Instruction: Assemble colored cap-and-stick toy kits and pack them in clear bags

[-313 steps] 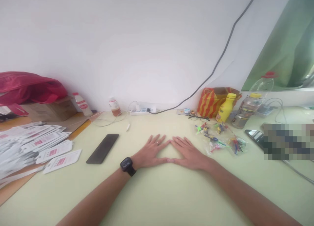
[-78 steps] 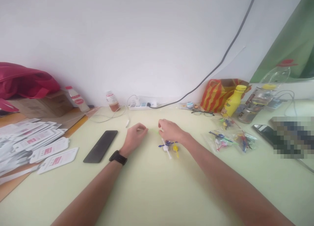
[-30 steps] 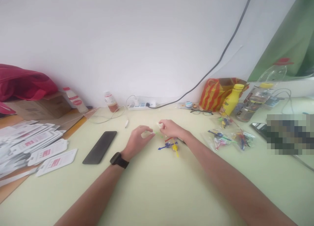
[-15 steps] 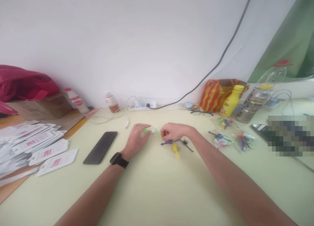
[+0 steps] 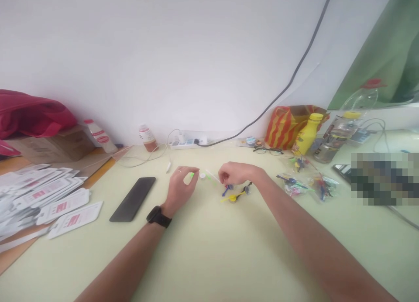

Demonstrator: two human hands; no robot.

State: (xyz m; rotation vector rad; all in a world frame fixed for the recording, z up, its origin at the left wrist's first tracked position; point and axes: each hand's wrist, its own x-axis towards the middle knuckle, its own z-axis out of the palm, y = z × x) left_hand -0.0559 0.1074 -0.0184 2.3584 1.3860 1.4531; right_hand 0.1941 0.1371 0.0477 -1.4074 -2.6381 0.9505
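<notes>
My left hand, with a dark watch on its wrist, curves around a bright green plastic piece. Its thumb and index tips nearly meet; what they hold, if anything, is hidden. A small white disc lies just right of them. My right hand is closed in a pinch at the lower end of a thin white stick. Below the right fingers are a blue plastic piece, a yellow piece with a round hub and a black piece with a round hub.
A dark phone and white badge cards lie left. Several small bags of coloured parts lie right. Behind are a power strip, glasses, a striped bag and a yellow bottle.
My right hand has shifted slightly right, away from the left. The yellow, blue and black pieces have turned and moved. More of the white stick shows. My left thumb and index tips are closer together.
</notes>
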